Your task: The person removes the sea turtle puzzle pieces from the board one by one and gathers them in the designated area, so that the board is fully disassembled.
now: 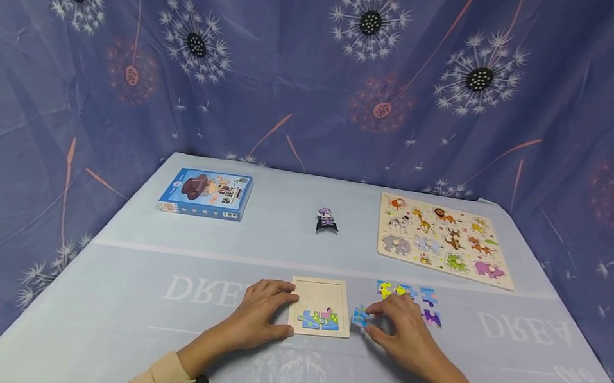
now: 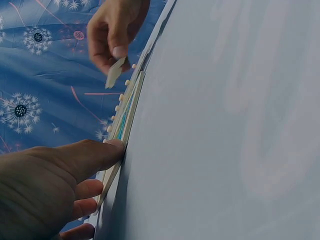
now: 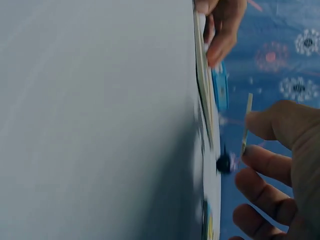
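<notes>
A small square wooden puzzle tray [image 1: 320,290] lies on the table, with joined blue, green and pink puzzle pieces [image 1: 312,321] along its lower part. My left hand [image 1: 258,314] holds the tray by its left side, the thumb at the near corner and the fingers farther up the edge. Just off the tray's right side, my right hand [image 1: 407,335] pinches a blue jigsaw piece [image 1: 359,316] between thumb and finger. The right wrist view shows this piece [image 3: 247,122] edge-on, raised off the table. Loose puzzle pieces [image 1: 431,316] lie beyond the right hand, which partly covers them.
A blue box [image 1: 207,194] stands at the back left. Near the back middle is a small purple-haired figure [image 1: 326,220]. An animal peg puzzle board [image 1: 446,241] lies at the back right. Behind the table hangs a dandelion-patterned curtain [image 1: 290,53].
</notes>
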Tool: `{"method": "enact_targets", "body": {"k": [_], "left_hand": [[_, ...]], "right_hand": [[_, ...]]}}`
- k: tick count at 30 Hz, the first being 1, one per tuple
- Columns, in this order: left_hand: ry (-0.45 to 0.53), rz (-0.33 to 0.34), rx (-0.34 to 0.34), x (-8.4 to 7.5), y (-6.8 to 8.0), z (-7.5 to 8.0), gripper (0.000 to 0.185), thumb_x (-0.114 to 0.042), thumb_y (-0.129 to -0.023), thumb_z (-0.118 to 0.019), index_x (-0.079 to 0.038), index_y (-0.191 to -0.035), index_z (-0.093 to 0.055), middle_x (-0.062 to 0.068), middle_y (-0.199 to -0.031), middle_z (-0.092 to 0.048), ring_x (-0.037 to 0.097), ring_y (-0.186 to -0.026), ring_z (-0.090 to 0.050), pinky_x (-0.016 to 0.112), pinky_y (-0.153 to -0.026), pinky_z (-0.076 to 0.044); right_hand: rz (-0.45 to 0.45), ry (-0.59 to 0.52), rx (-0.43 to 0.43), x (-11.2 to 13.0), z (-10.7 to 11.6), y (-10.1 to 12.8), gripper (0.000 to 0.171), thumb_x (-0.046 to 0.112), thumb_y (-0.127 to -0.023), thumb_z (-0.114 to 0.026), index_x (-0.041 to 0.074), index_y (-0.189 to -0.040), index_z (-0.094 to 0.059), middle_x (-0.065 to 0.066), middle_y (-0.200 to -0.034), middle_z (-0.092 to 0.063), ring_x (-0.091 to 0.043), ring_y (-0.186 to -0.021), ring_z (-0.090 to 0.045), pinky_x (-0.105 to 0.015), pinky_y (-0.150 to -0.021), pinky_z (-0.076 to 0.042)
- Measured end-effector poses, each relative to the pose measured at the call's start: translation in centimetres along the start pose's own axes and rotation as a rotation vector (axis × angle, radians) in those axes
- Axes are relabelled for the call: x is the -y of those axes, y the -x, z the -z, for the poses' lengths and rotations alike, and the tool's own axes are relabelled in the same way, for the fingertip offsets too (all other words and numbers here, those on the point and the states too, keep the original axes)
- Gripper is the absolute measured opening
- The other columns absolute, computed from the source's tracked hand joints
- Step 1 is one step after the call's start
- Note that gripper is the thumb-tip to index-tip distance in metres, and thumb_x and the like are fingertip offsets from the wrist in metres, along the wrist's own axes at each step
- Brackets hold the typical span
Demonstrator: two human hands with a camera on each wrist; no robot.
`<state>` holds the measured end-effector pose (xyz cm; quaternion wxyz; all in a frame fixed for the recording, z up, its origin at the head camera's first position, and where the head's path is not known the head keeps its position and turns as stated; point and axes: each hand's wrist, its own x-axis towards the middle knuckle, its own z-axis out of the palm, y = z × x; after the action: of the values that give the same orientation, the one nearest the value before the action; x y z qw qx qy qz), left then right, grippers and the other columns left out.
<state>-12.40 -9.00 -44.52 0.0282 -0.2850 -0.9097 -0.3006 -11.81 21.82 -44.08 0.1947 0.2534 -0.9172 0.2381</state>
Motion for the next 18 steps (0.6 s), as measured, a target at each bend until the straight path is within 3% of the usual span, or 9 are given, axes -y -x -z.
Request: {"method": "enact_targets", "body": {"k": [7, 18], "left_hand": [[0.013, 0.007, 0.006, 0.0, 0.0, 0.0, 0.051, -0.025, -0.074, -0.075, -0.008, -0.12, -0.061, 0.01, -0.133, -0.051, 0.033, -0.124, -0.042, 0.056, -0.099, -0.028], [0.001, 0.0, -0.002, 0.1, 0.0, -0.1, 0.05, -0.025, -0.074, -0.075, -0.009, -0.12, -0.061, 0.01, -0.133, -0.051, 0.031, -0.123, -0.042, 0.055, -0.098, -0.028]], "right_hand": [[-0.023, 0.097, 0.022, -2.3, 1.8, 1.7, 0.027, 0.019, -0.063, -0.083, 0.022, -0.085, -0.068, 0.013, -0.083, -0.058, -0.006, -0.084, -0.042, -0.031, -0.073, -0.032], [-0.041, 0.148, 0.069, -3.2, 2.9, 2.9, 0.026, 0.022, -0.064, -0.083, 0.025, -0.085, -0.068, 0.014, -0.085, -0.055, -0.009, -0.085, -0.043, -0.03, -0.07, -0.029]]}}
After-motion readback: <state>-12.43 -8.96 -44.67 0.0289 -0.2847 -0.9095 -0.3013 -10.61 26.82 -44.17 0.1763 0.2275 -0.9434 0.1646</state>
